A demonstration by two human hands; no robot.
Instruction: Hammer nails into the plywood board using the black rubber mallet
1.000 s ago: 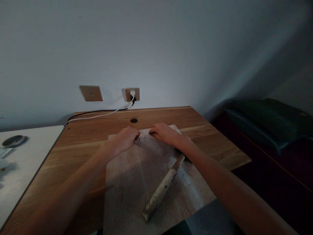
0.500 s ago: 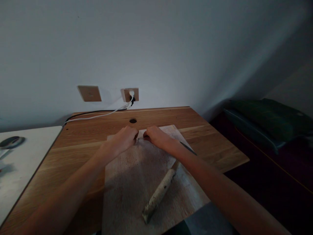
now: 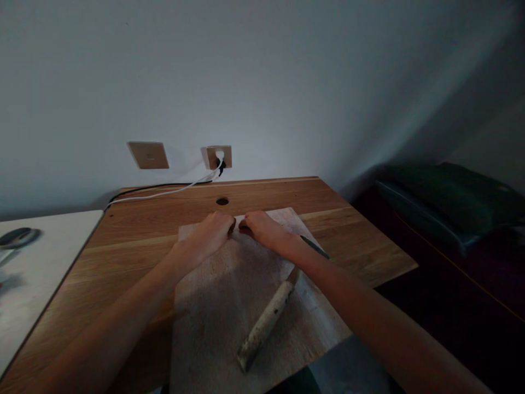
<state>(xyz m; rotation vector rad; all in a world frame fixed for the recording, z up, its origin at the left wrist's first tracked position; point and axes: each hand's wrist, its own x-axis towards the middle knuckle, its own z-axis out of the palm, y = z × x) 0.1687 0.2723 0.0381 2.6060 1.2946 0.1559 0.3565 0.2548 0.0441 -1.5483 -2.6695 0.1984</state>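
My left hand (image 3: 214,229) and my right hand (image 3: 260,226) are close together at the far end of a pale, worn board (image 3: 213,323). Both have their fingers curled in and pressed together. Whatever they pinch is hidden by the fingers or too small to make out. Below my right forearm lies a knife (image 3: 266,326) with a rough, pale, dark-spotted handle pointing toward me. The forearm covers the middle of it, and a dark blade part shows on the far side. Neither hand touches the knife handle.
The board lies on a brown wooden table (image 3: 356,241) against a wall. Cables (image 3: 164,191) run from a wall socket (image 3: 219,157) along its back edge. On the left, a white surface (image 3: 53,262) carries a dark ring-shaped roll (image 3: 18,238). Dark green cushions (image 3: 447,202) lie at right.
My left hand has shifted slightly right, narrowing the gap between the hands. My right hand has hardly moved, and the knife lies in the same place on the board.
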